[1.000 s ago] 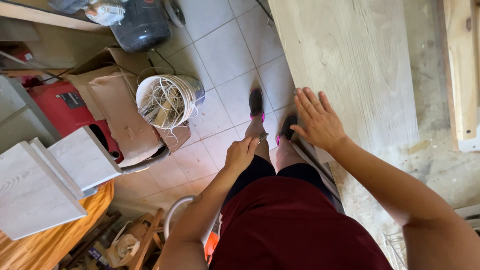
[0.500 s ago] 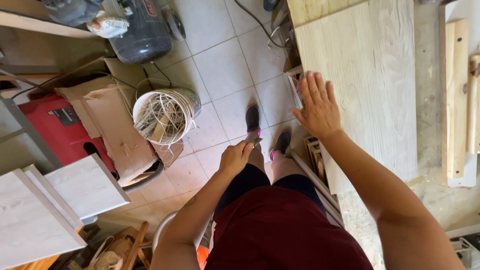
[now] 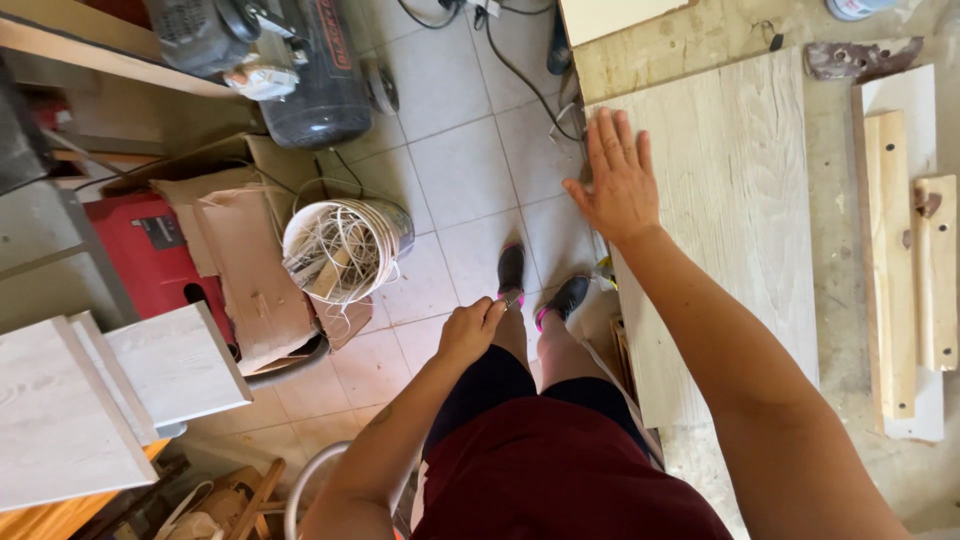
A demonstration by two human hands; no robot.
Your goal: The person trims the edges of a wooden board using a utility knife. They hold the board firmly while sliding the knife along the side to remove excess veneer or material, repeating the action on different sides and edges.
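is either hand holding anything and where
Nothing is gripped. The right hand lies flat on the wood panel near its edge; the left hand hangs loosely curled, empty.

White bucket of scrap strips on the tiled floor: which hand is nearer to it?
Left. The left hand hangs closed just right of the white bucket; the right hand lies flat on the pale wooden board, farther off.

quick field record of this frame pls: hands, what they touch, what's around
right hand: open, flat on the near-left edge of the board
left hand: loosely closed, at the thigh, seems to hold nothing
board: pale wood grain, lies flat on the bench
slats: two wooden strips on the bench, right of the board
bucket: white, on the tile floor, full of scrap strips
compressor: dark tank, beyond the bucket
panels: pale, stacked at lower left
feet: dark shoes, on tiles beside the bench
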